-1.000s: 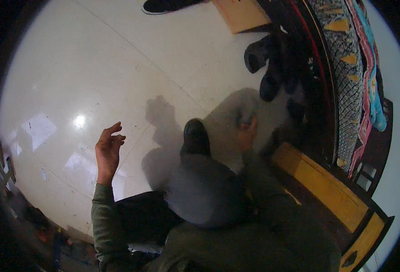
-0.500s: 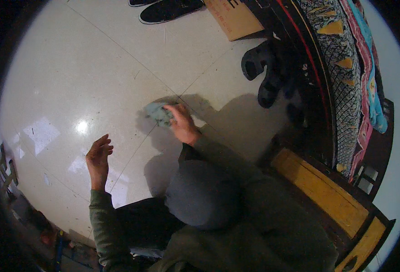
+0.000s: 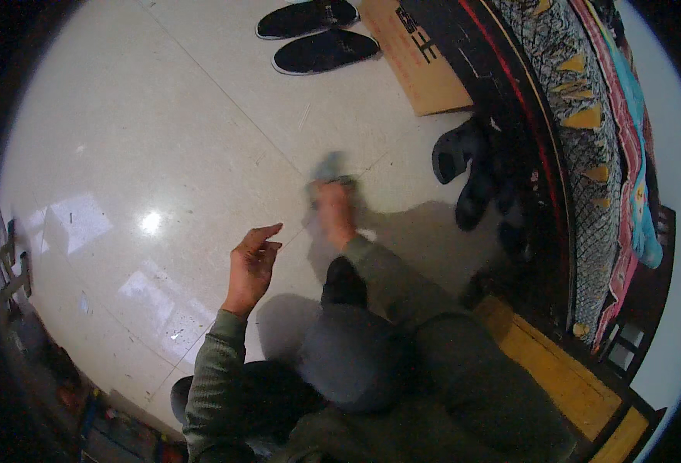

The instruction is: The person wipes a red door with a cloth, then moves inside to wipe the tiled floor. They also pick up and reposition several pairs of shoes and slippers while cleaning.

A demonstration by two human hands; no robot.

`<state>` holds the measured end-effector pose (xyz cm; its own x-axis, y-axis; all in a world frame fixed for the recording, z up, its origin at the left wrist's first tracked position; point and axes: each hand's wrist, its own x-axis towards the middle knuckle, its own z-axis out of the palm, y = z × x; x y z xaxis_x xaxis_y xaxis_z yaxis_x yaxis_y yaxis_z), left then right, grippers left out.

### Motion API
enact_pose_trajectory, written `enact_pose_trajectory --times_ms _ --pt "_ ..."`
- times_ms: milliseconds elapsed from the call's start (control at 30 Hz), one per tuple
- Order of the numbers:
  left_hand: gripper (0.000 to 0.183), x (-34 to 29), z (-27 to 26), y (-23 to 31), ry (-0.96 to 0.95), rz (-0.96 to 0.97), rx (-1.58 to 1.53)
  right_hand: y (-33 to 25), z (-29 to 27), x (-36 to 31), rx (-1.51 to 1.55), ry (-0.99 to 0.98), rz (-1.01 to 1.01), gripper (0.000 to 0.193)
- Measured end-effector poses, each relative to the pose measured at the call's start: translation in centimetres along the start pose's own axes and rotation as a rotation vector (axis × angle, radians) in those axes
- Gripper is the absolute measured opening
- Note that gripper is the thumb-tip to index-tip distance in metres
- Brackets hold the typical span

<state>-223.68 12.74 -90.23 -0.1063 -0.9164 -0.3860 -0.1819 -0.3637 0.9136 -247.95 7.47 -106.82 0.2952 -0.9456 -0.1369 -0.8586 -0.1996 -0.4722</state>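
Note:
My right hand [image 3: 334, 210] presses a grey-green cloth [image 3: 330, 166] against the pale tiled floor [image 3: 202, 139]. Motion smears both the hand and the cloth, and the palm hides part of the cloth. Left of it, my left hand [image 3: 252, 266] hovers over the floor, empty, with thumb and fingers apart. My bent knee [image 3: 352, 355] in dark trousers shows below the two hands.
At the top lie a pair of black slip-on shoes [image 3: 325, 51] and a flat cardboard box [image 3: 418, 62]. Dark slippers [image 3: 471, 181] rest beside a bed with a patterned cover [image 3: 587, 147]. A yellow-brown wooden panel [image 3: 556, 370] stands at lower right; clutter [image 3: 109, 424] lines the lower left.
My right hand has moved the cloth to the right across the floor. My left hand has shifted right, closer to it. The view has shifted too, showing more of the shoes and box.

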Motion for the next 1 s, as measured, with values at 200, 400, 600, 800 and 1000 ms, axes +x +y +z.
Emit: enact_pose_trajectory --times_ms 200,400,600,800,1000 --pt "0.034 -4.5 -8.8 1.2 0.031 -0.015 0.368 0.2 -4.8 2.2 0.226 0.1 0.098 0.053" --pt "0.026 -6.7 -13.6 1.8 0.179 -0.13 0.333 14.5 -9.0 4.1 -0.426 0.518 0.459 0.059" --pt "0.029 -4.7 -12.2 -1.5 0.23 -0.279 0.043 -3.1 -0.8 2.9 -0.115 -0.027 -0.193 0.056" --pt "0.028 -1.2 -5.6 0.3 0.134 -0.086 0.004 9.7 -5.6 2.3 0.055 0.25 -0.002 0.05" --pt "0.025 -4.2 -3.2 1.1 0.005 -0.16 0.01 14.5 -5.2 6.9 -0.079 0.469 0.205 0.036"
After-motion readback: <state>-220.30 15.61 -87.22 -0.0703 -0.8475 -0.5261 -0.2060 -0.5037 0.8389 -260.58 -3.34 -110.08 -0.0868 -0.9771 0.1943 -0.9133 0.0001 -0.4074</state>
